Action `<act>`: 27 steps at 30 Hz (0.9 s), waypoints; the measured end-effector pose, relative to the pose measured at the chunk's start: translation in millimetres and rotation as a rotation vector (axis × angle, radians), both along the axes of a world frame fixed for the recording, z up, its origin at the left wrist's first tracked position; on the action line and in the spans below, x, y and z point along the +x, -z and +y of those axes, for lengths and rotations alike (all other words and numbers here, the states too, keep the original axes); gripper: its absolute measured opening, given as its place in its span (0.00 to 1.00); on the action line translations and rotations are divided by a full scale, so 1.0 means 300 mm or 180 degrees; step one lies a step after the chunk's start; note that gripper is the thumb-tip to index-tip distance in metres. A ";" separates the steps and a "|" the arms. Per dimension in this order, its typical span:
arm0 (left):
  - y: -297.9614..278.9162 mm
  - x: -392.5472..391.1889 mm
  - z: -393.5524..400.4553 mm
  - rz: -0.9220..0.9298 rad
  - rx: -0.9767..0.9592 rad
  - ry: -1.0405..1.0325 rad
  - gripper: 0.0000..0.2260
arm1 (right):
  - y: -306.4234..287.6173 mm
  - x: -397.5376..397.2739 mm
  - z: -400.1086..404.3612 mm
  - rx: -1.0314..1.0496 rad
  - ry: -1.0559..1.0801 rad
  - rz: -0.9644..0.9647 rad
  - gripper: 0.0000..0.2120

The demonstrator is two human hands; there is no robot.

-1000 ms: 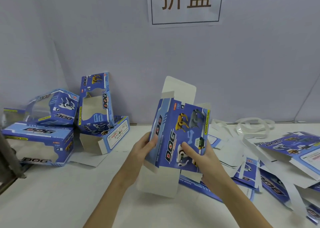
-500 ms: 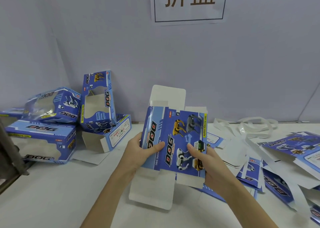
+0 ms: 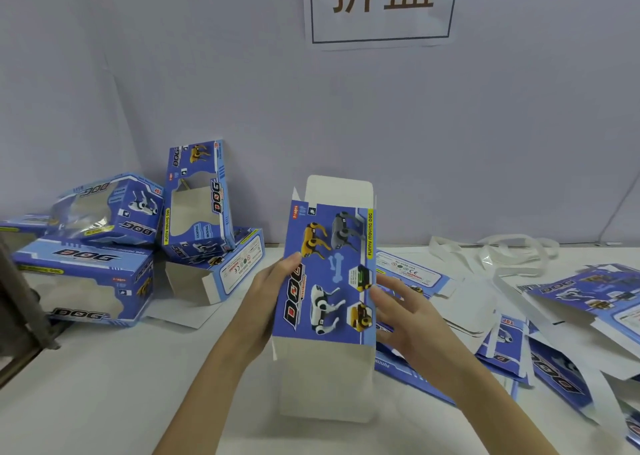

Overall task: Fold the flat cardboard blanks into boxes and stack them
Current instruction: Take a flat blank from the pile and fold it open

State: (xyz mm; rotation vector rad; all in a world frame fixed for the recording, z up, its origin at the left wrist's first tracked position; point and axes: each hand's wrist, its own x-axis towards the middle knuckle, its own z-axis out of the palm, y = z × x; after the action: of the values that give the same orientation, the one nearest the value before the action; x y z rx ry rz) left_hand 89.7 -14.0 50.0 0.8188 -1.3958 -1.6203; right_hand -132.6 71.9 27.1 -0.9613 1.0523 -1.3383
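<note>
A blue "DOG" carton (image 3: pixel 329 274) stands upright in front of me, squared into a tube with its white top and bottom flaps unfolded. My left hand (image 3: pixel 266 298) holds its left edge, thumb on the printed face. My right hand (image 3: pixel 398 312) touches its right edge with fingers nearly straight. Several folded boxes (image 3: pixel 90 271) sit piled at the left against the wall. Flat blue blanks (image 3: pixel 554 337) lie spread over the table on the right.
A white table (image 3: pixel 121 385) runs under everything, with a grey wall behind bearing a paper sign (image 3: pixel 381 4). A dark frame (image 3: pixel 20 316) stands at the left edge. Loose white strapping (image 3: pixel 502 250) lies at the back right.
The carton has turned to face me squarely and now stands upright. My right thumb has come off its printed face, and the hand now lies against the right edge.
</note>
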 end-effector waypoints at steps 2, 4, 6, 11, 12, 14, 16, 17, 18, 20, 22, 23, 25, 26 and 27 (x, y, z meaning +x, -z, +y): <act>0.003 0.005 0.004 -0.0044 0.0012 0.0047 0.16 | -0.001 -0.006 0.003 -0.0009 0.0082 0.0090 0.45; 0.000 0.006 0.008 -0.0051 -0.0040 0.0048 0.27 | -0.011 -0.017 0.011 -0.0001 0.0100 0.0150 0.45; -0.005 0.006 0.010 0.0167 -0.0111 -0.0006 0.32 | -0.026 -0.025 0.023 -0.0031 0.0066 0.0244 0.40; -0.028 0.012 0.011 0.0536 -0.0484 -0.0120 0.33 | -0.050 -0.019 0.059 -0.0234 -0.0334 0.0583 0.42; -0.029 0.008 0.017 0.0476 -0.0459 -0.0064 0.33 | -0.054 -0.013 0.061 -0.0361 -0.0262 0.0566 0.40; -0.021 -0.008 0.029 0.0319 -0.0427 0.0097 0.31 | -0.064 -0.003 0.060 -0.0636 0.0045 0.0638 0.37; -0.012 -0.029 0.039 0.0191 -0.0479 0.0139 0.31 | -0.072 0.011 0.057 -0.0788 0.0215 0.0714 0.35; -0.011 -0.038 0.042 0.0174 -0.0497 0.0139 0.31 | -0.072 0.015 0.057 -0.0798 0.0258 0.0719 0.35; -0.010 -0.046 0.046 0.0174 -0.0501 0.0139 0.31 | -0.070 0.017 0.056 -0.0792 0.0305 0.0707 0.35; -0.008 -0.054 0.049 0.0191 -0.0494 0.0146 0.29 | -0.064 0.019 0.056 -0.0793 0.0418 0.0667 0.36; -0.007 -0.056 0.054 0.0204 -0.0448 0.0128 0.27 | -0.058 0.020 0.056 -0.0820 0.0523 0.0697 0.38; -0.006 -0.056 0.054 0.0202 -0.0413 0.0119 0.28 | -0.055 0.021 0.057 -0.0843 0.0562 0.0709 0.38; -0.008 -0.060 0.053 0.0191 -0.0354 0.0101 0.28 | -0.049 0.024 0.058 -0.0882 0.0610 0.0701 0.36; -0.011 -0.061 0.056 0.0189 -0.0344 0.0089 0.28 | -0.047 0.025 0.058 -0.0887 0.0633 0.0696 0.36; -0.014 -0.060 0.062 0.0187 -0.0339 0.0072 0.26 | -0.047 0.024 0.058 -0.0888 0.0656 0.0689 0.36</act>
State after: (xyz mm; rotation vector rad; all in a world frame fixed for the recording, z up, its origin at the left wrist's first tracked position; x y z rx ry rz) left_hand 71.6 4.8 54.2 0.6905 -1.4410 -1.5605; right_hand -125.3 89.4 41.1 -1.2534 1.1724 -1.6074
